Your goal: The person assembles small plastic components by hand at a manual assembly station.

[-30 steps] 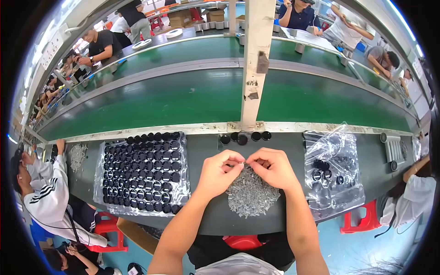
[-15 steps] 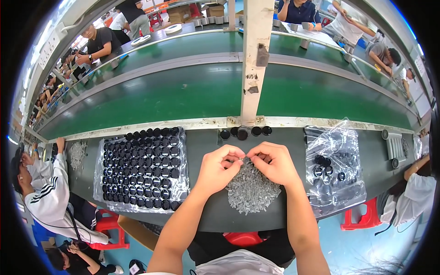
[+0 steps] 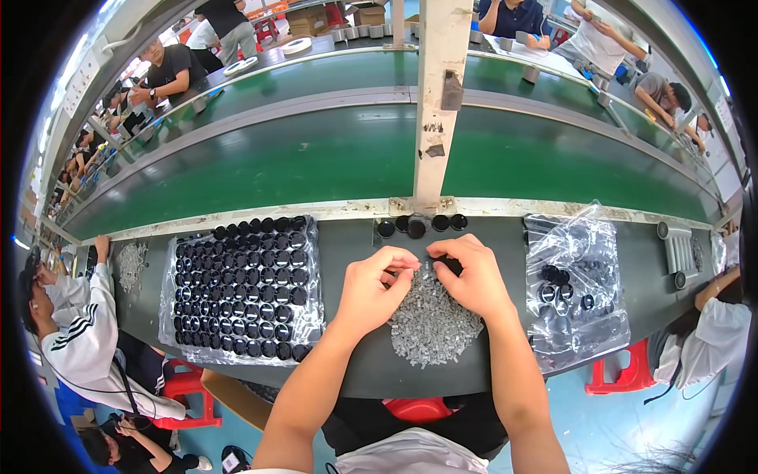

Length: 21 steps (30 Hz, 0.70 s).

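My left hand (image 3: 377, 291) is at the left edge of a heap of small grey pieces (image 3: 434, 325). Its thumb and forefinger are closed in a pinch; anything between them is too small to name. Across a narrow gap, my right hand (image 3: 474, 278) hovers over the heap's far right side. Its thumb and forefinger stand apart with nothing visible between them, while the other fingers curl under. Just beyond both hands, several round black caps (image 3: 417, 227) sit in a row against the rail.
On the left, clear plastic sheeting (image 3: 167, 316) carries rows of black caps (image 3: 253, 292). A plastic bag (image 3: 580, 332) with loose caps lies right. A white post (image 3: 433, 142) rises before the green conveyor belt (image 3: 316, 162). Co-workers sit at both sides.
My hands, close together at the fingertips before, have drawn slightly apart. The right hand has shifted a little away from me, and its thumb and forefinger have parted.
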Available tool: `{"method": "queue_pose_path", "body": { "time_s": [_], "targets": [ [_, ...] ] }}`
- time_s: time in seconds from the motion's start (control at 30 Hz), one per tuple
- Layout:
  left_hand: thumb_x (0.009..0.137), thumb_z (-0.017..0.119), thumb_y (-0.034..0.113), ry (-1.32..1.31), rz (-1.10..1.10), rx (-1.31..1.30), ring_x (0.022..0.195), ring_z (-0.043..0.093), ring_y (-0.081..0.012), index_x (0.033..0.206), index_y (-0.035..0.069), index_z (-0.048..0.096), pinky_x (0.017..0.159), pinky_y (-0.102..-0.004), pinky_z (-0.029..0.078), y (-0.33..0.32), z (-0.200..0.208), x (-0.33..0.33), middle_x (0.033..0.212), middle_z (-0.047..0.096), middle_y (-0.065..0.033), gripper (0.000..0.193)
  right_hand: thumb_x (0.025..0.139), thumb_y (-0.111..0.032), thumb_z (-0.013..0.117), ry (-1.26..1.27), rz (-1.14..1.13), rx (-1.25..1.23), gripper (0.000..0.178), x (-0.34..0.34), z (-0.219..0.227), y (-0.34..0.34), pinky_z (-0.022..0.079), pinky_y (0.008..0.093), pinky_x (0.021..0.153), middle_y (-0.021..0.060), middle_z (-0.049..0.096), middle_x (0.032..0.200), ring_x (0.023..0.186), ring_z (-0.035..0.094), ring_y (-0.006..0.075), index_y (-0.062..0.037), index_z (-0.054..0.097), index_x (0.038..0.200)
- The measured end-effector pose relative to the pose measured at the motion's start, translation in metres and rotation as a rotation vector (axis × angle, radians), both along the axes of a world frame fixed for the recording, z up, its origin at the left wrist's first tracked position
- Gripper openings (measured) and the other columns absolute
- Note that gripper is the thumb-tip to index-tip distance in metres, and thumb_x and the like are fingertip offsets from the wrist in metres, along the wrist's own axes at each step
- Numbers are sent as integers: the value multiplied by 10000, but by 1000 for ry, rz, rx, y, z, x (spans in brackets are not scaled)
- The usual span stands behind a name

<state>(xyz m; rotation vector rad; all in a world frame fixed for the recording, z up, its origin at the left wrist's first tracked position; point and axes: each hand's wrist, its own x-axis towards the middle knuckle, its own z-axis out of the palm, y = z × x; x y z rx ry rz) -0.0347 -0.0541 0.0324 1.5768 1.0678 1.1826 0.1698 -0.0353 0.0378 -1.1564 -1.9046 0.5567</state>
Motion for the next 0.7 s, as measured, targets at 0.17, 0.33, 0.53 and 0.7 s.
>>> {"method": "queue_pose_path", "body": {
  "time_s": [0.17,0.33,0.53,0.7],
  "targets": [
    [901,690,-51,84,1,33,916,722,-115,1082,1,678,744,-271,595,0,0,-1,987,761,-91,189,784,19,703,-47,8,19,246,-7,-7,0,549,378,774,89,726,917,891,659,268,-44,734,1020],
    [889,709,-57,26,-28,72,898,717,-124,1075,-1,677,745,-266,593,1,-4,0,1003,753,-93,197,777,27,685,-141,67,61,238,-8,-6,0,524,398,791,77,712,900,889,642,281,-57,730,995],
    [889,693,-61,-45,-10,99,904,717,-130,1081,-7,668,719,-260,588,3,-8,0,1001,741,-87,201,821,25,673,-1,68,22,186,-9,-3,0,515,351,698,83,683,872,818,639,233,-56,723,981],
    [903,678,-69,-142,-12,17,968,717,-146,1088,-3,670,776,-273,588,2,-6,1,1035,737,-91,197,933,58,632,402,131,-365,135,-7,-2,-2,539,284,755,22,671,926,863,658,109,-6,661,1048]
  ]
}}
